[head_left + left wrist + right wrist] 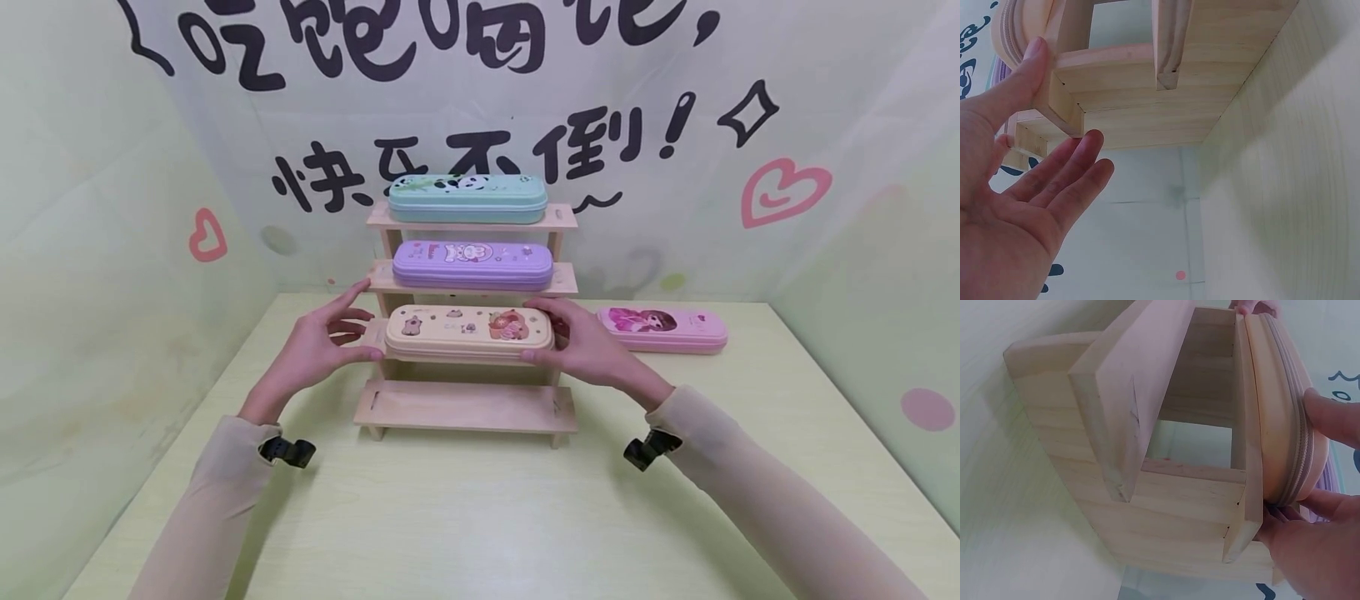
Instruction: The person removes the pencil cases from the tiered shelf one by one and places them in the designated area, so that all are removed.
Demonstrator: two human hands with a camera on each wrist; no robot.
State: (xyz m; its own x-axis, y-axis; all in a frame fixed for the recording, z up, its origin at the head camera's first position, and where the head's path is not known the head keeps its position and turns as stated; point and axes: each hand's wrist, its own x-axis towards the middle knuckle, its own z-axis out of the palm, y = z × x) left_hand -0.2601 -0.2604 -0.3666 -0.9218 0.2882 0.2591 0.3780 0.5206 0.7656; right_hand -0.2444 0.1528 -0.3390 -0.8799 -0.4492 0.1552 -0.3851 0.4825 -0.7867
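A cream zippered pencil case (pixel 468 333) with cartoon animals lies on the second step from the bottom of a wooden tiered stand (pixel 465 406). My right hand (pixel 585 342) grips its right end, thumb in front and the other fingers behind; in the right wrist view, the zipper (pixel 1300 440) runs past the thumb. Spread fingers mark my left hand (pixel 318 343) at the step's left end. Its thumb (pixel 1034 56) touches the step's end close to the case, while the other fingers hold nothing. Above sit a purple pencil case (pixel 472 265) and a mint panda pencil case (pixel 468 200).
A pink pencil case (pixel 663 330) with a doll picture lies on the pale table (pixel 465 517), right of the stand. Behind stands a printed cloth backdrop (pixel 660 233) with large black characters. Side walls (pixel 127 275) border the table left and right.
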